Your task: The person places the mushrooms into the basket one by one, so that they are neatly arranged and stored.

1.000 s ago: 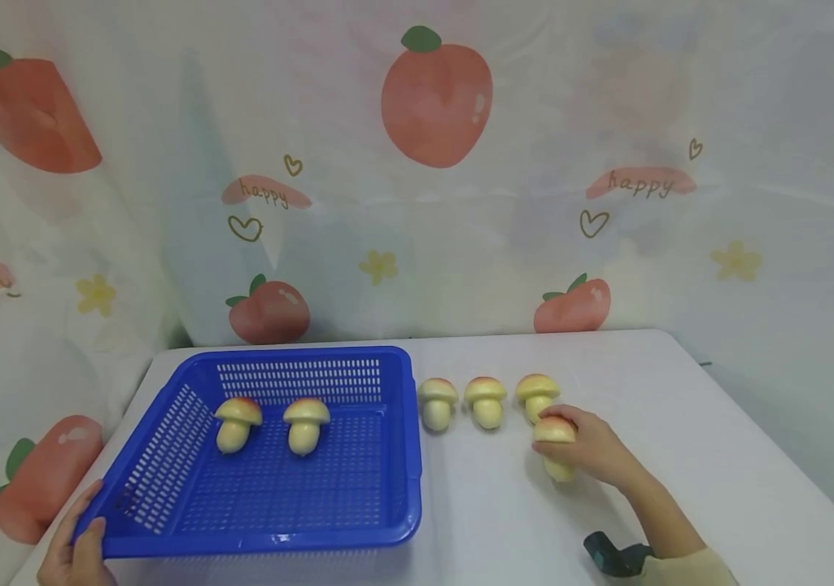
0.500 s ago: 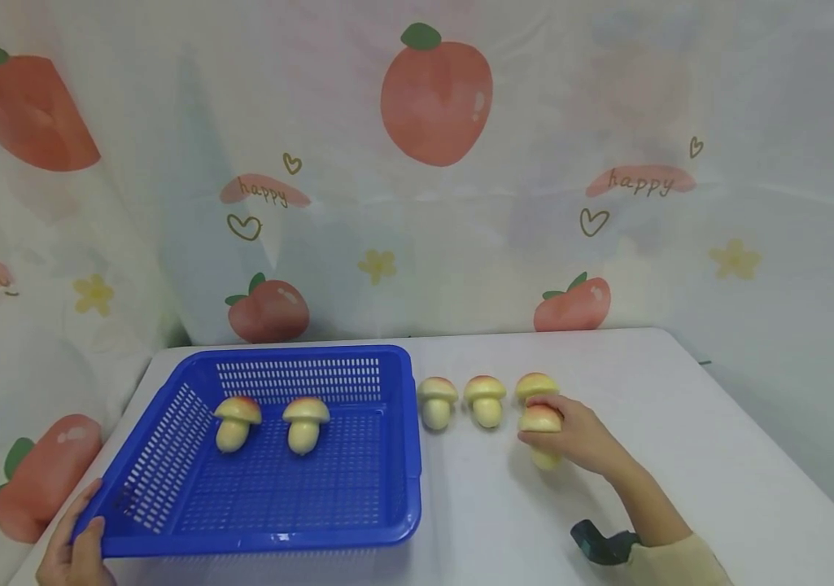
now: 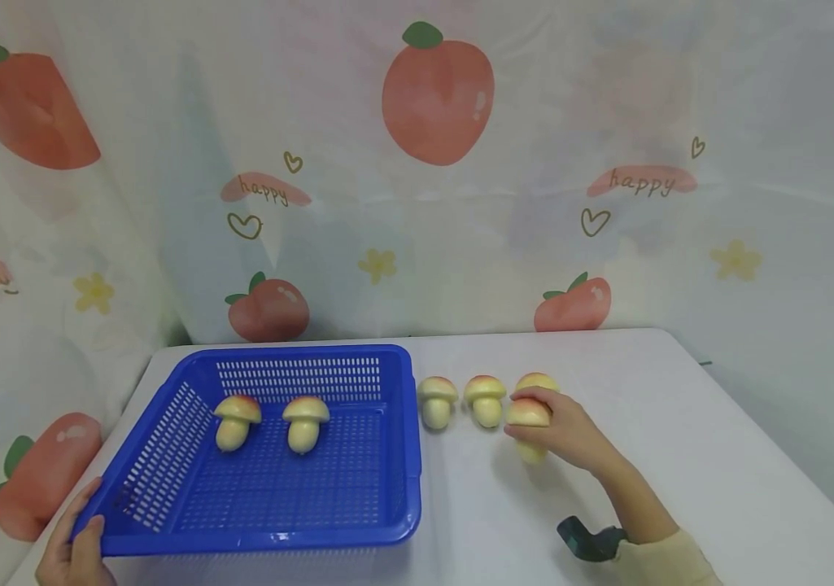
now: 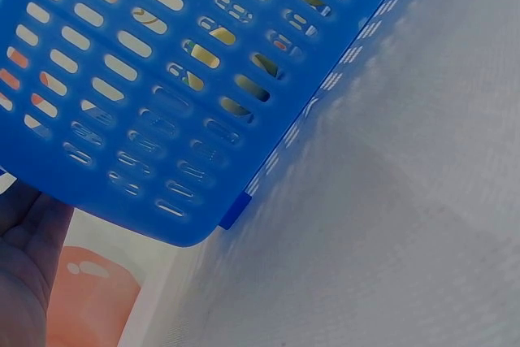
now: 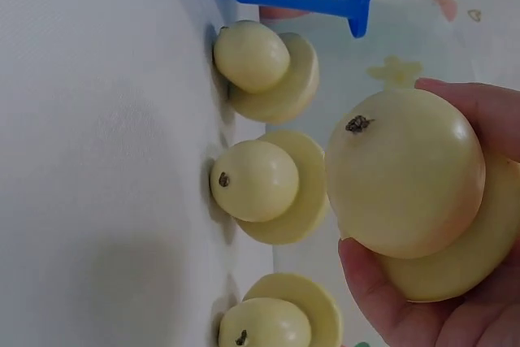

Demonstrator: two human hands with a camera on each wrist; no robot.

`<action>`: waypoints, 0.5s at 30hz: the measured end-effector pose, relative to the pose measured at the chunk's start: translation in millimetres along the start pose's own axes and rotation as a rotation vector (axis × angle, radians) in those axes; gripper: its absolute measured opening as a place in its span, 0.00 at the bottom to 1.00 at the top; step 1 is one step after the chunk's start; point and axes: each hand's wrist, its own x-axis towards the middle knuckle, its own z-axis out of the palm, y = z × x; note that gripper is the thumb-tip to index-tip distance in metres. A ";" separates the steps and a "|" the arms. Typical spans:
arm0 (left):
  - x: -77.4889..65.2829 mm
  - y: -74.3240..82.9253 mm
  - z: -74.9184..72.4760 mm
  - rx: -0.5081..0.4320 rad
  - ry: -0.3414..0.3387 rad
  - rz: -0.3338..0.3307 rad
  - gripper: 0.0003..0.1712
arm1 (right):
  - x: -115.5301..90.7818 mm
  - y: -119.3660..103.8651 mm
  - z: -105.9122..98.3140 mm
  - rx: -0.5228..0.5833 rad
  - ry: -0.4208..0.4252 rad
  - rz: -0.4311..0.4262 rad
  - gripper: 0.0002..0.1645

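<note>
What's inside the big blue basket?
One pale-yellow, red-topped mushroom and a second, similar mushroom. They hide bits of floor in the blue, rectangular plastic basket; I can't see there.

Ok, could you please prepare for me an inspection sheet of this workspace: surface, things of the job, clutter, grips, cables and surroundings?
Surface: white table, blue basket at its left.
Job's things: two mushrooms in the blue basket, three mushrooms in a row right of it, sixth mushroom held above the white table.
Clutter: nothing seen.
Left grip: holds the blue basket's near left corner.
Right grip: holds the sixth mushroom.
Cables: none identifiable; thin dark line beyond the right edge, too small to tell.
Surroundings: pale backdrop with fruit, hearts, "happy".
</note>
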 end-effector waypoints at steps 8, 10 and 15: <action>-25.0 28.1 2.6 -0.009 0.003 0.000 0.26 | 5.3 -11.3 6.8 0.011 0.014 -0.035 0.28; -31.4 35.2 3.7 -0.009 0.004 0.009 0.26 | 6.1 -15.0 8.8 0.018 0.016 -0.032 0.28; -30.6 32.6 3.8 0.003 -0.014 0.044 0.26 | 6.4 -23.1 13.9 0.062 0.026 -0.020 0.28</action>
